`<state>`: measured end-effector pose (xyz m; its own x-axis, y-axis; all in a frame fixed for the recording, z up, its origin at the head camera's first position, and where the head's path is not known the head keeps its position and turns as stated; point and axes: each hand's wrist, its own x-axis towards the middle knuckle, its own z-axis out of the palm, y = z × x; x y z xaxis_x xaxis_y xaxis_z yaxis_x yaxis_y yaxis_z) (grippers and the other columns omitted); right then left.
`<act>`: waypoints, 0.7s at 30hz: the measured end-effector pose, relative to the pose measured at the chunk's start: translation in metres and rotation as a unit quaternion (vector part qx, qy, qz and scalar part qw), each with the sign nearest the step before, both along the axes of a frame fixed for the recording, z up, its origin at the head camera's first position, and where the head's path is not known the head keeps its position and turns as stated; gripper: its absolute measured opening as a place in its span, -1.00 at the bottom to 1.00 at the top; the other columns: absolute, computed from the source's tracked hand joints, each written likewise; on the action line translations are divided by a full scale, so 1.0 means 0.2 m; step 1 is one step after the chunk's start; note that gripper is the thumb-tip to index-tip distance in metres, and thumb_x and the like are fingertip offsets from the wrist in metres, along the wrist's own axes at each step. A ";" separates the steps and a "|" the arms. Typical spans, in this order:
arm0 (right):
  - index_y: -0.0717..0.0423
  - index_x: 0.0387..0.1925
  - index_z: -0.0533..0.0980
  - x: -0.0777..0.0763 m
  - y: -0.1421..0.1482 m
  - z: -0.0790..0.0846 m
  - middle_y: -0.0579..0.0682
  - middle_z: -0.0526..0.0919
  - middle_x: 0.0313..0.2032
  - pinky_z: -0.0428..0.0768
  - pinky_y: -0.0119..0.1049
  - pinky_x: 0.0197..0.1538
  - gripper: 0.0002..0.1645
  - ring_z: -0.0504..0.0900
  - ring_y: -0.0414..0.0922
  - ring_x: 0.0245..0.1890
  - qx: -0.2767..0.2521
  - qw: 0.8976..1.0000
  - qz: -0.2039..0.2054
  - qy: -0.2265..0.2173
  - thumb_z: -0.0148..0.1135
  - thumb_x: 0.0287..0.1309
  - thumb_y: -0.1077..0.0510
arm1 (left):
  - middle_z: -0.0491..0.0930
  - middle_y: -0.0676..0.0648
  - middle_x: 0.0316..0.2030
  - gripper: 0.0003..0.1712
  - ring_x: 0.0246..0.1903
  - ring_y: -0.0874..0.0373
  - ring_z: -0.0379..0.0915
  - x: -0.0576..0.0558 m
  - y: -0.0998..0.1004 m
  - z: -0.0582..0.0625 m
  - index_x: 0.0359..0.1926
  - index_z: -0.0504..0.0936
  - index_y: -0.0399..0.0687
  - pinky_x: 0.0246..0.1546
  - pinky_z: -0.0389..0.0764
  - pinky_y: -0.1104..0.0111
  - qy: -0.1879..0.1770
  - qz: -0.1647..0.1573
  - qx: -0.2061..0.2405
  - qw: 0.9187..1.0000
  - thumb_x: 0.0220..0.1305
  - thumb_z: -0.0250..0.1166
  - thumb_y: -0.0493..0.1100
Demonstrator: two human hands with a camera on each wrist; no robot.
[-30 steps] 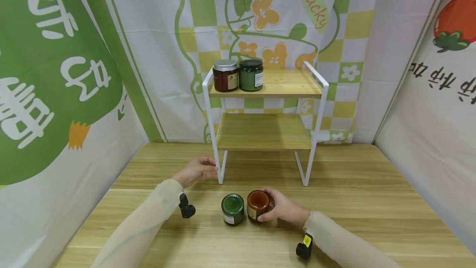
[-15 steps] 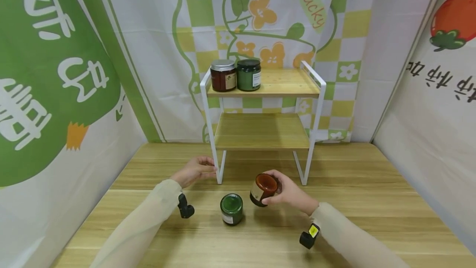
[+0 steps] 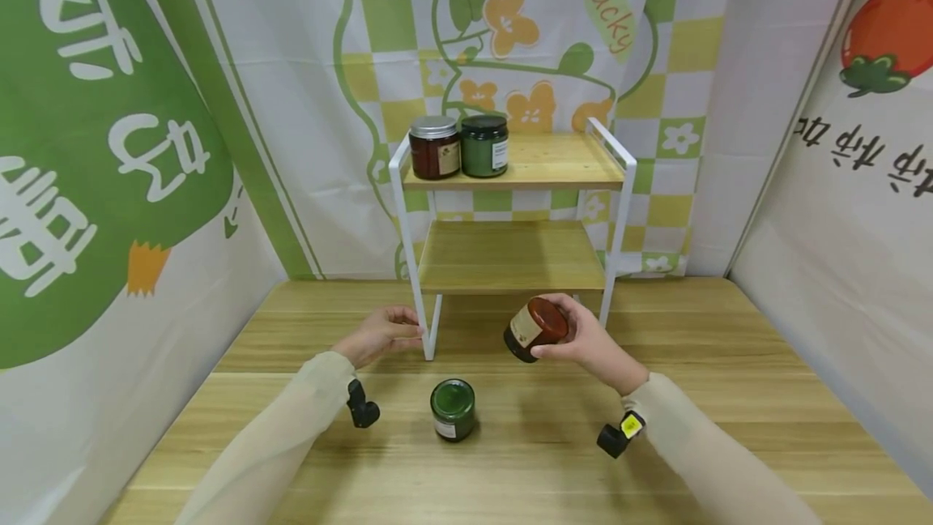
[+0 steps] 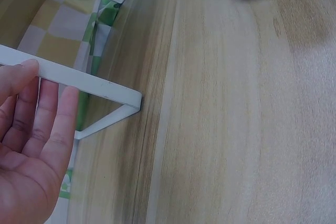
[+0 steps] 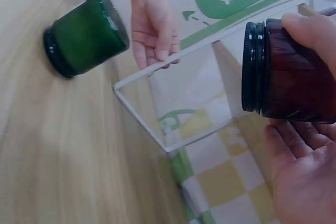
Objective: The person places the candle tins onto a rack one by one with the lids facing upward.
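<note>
My right hand grips a brown-red glass jar with a tan label, upside down and tilted, its black lid at the lower left. The jar is in the air before the rack's lower right part. In the right wrist view its dark lid points left, with my thumb on one side and fingers on the other. My left hand pinches the front left leg of a white-framed two-tier rack, thumb against one face and fingers behind. A green glass jar stands upside down on the table between my arms.
On the rack's top shelf, at the left, stand a brown-red jar with a silver lid and a green jar with a black lid. Printed cloth hangs behind the wooden table and at both sides.
My right hand has lifted the brown-red jar off the table beside the green one, moved it up and right toward the rack, and tilted it. My left hand stays on the rack leg.
</note>
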<state>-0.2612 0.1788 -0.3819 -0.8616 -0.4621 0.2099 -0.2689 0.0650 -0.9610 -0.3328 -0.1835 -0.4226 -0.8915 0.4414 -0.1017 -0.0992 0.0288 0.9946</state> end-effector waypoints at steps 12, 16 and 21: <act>0.22 0.31 0.20 0.00 -0.01 0.08 0.16 0.39 0.18 0.70 -0.33 -0.03 -0.12 0.58 -0.18 0.00 -0.013 1.000 -0.015 0.002 0.46 -0.01 0.27 | 0.54 -0.05 -0.27 -0.89 -0.09 0.00 0.61 0.00 0.00 -0.01 -0.20 0.46 -0.21 0.28 0.42 -0.02 -0.004 -0.004 0.005 1.000 0.34 0.12 -0.45; 0.22 0.30 0.21 0.00 -0.01 0.09 0.13 0.40 0.16 0.70 -0.32 -0.03 -0.12 0.58 -0.18 0.01 -0.020 1.000 -0.013 -0.003 0.46 -0.02 0.28 | 0.53 -0.05 -0.27 -0.89 -0.09 0.02 0.60 0.00 0.00 -0.01 -0.21 0.46 -0.20 0.28 0.44 -0.01 -0.004 -0.004 0.005 1.000 0.34 0.11 -0.45; 0.23 0.30 0.21 -0.01 -0.01 0.09 0.10 0.42 0.14 0.70 -0.35 -0.04 -0.13 0.58 -0.20 -0.01 -0.016 1.000 -0.018 -0.007 0.46 -0.01 0.27 | 0.53 -0.04 -0.27 -0.90 -0.12 0.06 0.60 -0.01 0.00 -0.01 -0.21 0.46 -0.19 0.31 0.38 -0.06 -0.002 -0.004 0.002 1.000 0.34 0.12 -0.44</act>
<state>-0.2632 0.1773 -0.3642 -0.8805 -0.4239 0.2122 -0.2537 0.0433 -0.9663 -0.3346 -0.1839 -0.4246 -0.8875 0.4490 -0.1039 -0.1036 0.0254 0.9943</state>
